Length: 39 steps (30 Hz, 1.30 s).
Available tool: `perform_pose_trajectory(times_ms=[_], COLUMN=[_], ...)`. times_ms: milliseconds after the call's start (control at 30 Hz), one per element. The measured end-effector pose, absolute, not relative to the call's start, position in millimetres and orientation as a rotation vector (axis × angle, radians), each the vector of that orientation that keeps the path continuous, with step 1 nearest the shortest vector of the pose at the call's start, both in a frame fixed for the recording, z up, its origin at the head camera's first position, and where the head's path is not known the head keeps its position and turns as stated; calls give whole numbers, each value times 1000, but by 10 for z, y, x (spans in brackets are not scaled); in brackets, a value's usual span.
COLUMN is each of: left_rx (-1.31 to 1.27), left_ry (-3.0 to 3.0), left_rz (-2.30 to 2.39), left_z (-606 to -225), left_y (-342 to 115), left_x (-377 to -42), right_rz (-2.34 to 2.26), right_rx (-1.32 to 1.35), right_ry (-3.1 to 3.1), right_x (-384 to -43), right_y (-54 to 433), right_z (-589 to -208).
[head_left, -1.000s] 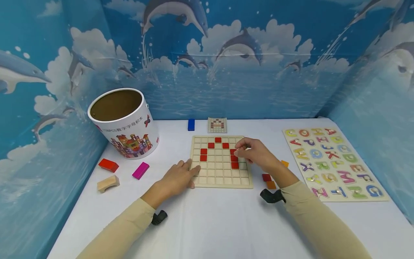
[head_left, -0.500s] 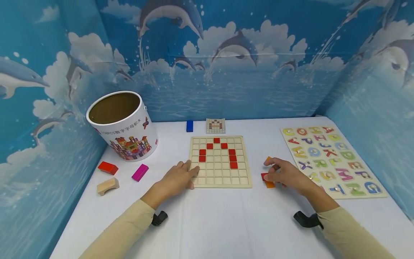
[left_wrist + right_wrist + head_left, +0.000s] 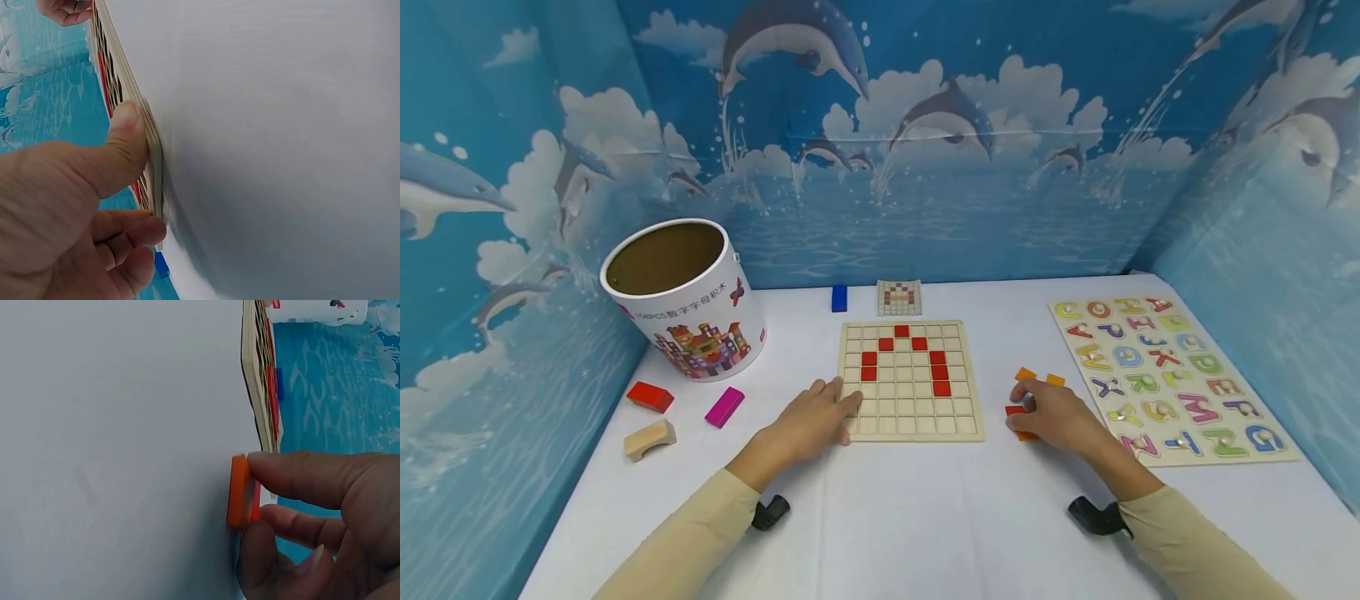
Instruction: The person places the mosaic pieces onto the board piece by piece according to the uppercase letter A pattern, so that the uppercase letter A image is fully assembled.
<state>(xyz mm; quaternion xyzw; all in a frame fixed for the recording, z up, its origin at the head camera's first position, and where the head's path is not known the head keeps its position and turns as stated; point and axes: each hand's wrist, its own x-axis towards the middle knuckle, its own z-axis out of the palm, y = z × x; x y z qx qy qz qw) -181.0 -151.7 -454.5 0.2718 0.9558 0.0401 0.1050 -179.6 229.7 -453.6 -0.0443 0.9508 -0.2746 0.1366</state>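
A wooden grid board lies flat on the white table, with several red tiles set in its squares as an arch. My left hand holds the board's front-left corner; in the left wrist view the thumb lies against its edge, fingers bent beside it. Right of the board, my right hand pinches a loose red tile, partly hidden by the fingers. An orange tile is right beside it, touching or nearly touching the hand. More orange tiles lie just beyond that hand.
A small pattern card and a blue block lie behind the board. At left stand a white bucket, a red block, a wooden arch block and a magenta block. An alphabet puzzle board lies right.
My right hand has left the red tiles in the board's right column and moved right to the loose tiles, where its fingers now close on a red one. The left hand stays put.
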Motion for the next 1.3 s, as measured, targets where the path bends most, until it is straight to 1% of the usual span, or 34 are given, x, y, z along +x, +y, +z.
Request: perform_pose_trajectory(times_ms=[267, 633, 800, 967, 1133, 1300], left_rx=[805, 800, 798, 787, 792, 799], left_ry=[2810, 2813, 2798, 2799, 2809, 2820], left_rz=[130, 135, 136, 124, 104, 86], left_z=[-4542, -4550, -4548, -4525, -4512, -4515], left_y=[-1521, -1525, -1519, -1514, -1511, -1505], left_x=[-1809, -1812, -1811, -1818, -1820, -1809], right_rz=[-790, -850, -968, -1217, -1443, -1596], right_rx=[-144, -158, -194, -139, -135, -226], right_ry=[2761, 2749, 2685, 2521, 2355, 2197], right_x=[-1829, -1840, -1878, -2012, -2173, -2286], right_y=[2211, 2212, 2287, 2307, 2098, 1660], right_z=[-4560, -4592, -4614, -4570, -4505, -4525])
